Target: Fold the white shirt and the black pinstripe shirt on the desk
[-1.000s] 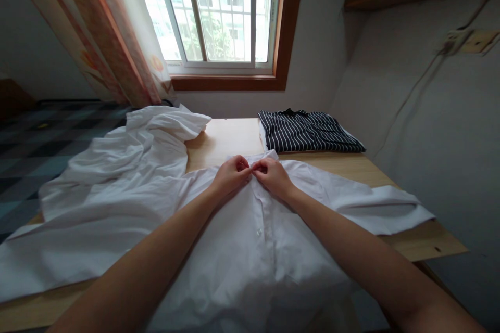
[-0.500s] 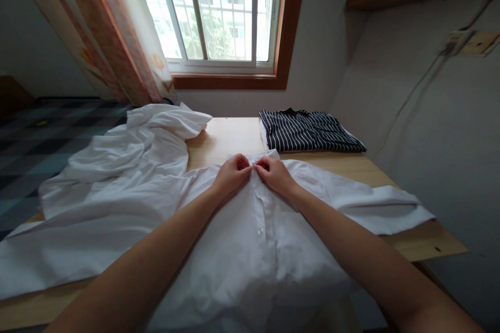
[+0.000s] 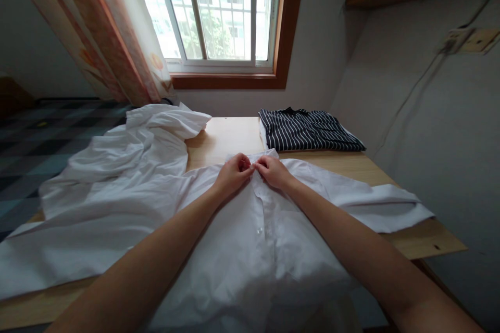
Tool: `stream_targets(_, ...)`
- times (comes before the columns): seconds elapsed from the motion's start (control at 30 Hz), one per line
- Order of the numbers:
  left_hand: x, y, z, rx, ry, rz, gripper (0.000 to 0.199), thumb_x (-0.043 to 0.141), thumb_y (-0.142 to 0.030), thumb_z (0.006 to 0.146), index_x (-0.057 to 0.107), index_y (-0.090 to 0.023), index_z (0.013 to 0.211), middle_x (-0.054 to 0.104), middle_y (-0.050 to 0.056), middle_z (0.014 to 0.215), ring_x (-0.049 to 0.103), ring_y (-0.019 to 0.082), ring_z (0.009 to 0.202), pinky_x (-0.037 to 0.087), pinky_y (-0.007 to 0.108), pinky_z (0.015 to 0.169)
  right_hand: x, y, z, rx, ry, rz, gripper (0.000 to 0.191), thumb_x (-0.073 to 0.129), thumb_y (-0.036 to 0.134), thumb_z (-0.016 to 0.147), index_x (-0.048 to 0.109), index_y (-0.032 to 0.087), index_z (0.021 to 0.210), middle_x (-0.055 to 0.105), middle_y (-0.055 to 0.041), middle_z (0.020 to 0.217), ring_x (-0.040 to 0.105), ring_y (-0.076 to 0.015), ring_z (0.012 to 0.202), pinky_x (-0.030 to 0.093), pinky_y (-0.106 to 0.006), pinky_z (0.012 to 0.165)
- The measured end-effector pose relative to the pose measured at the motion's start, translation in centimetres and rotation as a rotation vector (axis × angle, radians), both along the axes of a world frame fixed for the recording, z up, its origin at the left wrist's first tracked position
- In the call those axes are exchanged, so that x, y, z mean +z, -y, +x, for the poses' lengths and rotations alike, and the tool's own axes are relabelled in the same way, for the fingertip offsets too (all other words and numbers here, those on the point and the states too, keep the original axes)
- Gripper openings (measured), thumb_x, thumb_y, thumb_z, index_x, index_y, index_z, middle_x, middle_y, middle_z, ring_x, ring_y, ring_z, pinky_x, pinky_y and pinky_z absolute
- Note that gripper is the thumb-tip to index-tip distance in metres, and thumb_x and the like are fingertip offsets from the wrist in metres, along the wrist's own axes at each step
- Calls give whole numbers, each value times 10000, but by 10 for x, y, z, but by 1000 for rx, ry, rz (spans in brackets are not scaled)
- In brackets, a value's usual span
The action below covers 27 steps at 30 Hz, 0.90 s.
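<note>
A white button-up shirt [image 3: 230,255] lies front side up, its collar toward the window and its sleeves spread to both sides. Just below the collar, my left hand [image 3: 236,173] pinches the front placket between thumb and fingers. My right hand [image 3: 272,170] pinches the same spot from the other side, and the fingertips of both hands nearly meet. The button or fold between them is too small and covered to make out. Farther down the placket a small button [image 3: 260,230] shows. The shirt's lower part hangs over the near table edge.
The shirt rests on a pale wooden table [image 3: 230,135]. Rumpled white clothing [image 3: 144,140] is heaped at the left. A folded black-and-white striped garment [image 3: 308,130] lies at the back right. Beyond are a checked bed [image 3: 58,135], a curtain [image 3: 113,36] and a window [image 3: 219,21].
Both hands stay at the placket below the collar; only the fingers shift slightly, the fingertips pressing a little closer together. The shirt and the other clothes lie as before.
</note>
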<state>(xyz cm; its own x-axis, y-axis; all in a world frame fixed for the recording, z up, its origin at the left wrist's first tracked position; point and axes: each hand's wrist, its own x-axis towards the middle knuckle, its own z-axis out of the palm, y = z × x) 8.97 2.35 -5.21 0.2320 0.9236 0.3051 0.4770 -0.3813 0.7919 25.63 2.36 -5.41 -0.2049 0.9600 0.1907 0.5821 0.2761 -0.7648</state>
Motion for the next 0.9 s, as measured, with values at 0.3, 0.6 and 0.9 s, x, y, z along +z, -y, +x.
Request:
stream_targets(0.3, 2, 7, 6, 41, -246, 112, 50, 567, -226, 783, 534, -225, 820, 582, -24, 715, 537, 164, 665, 384, 282, 605, -2, -5, -2, -42, 75, 7, 187, 560, 236, 913, 617, 180, 744, 619, -3, 680, 550, -145, 686, 350, -257, 628)
stream_targets(0.6, 7, 9, -5, -34, -306, 179, 146, 510, -166, 799, 549, -206, 933, 609, 23, 839, 567, 175, 732, 458, 299, 685, -1, 1, 0, -105, -173, -57, 125, 583, 226, 885, 568, 195, 764, 567, 35, 597, 530, -105, 493, 387, -228, 507)
stream_targets(0.9, 12, 2, -29, -145, -631, 242, 276, 680, -408, 786, 609, -199, 951, 642, 76, 983, 557, 264, 942, 453, 416, 894, -2, 4, 10, 43, -389, -178, 78, 563, 185, 871, 512, 213, 820, 543, 55, 632, 523, -96, 448, 405, -197, 380)
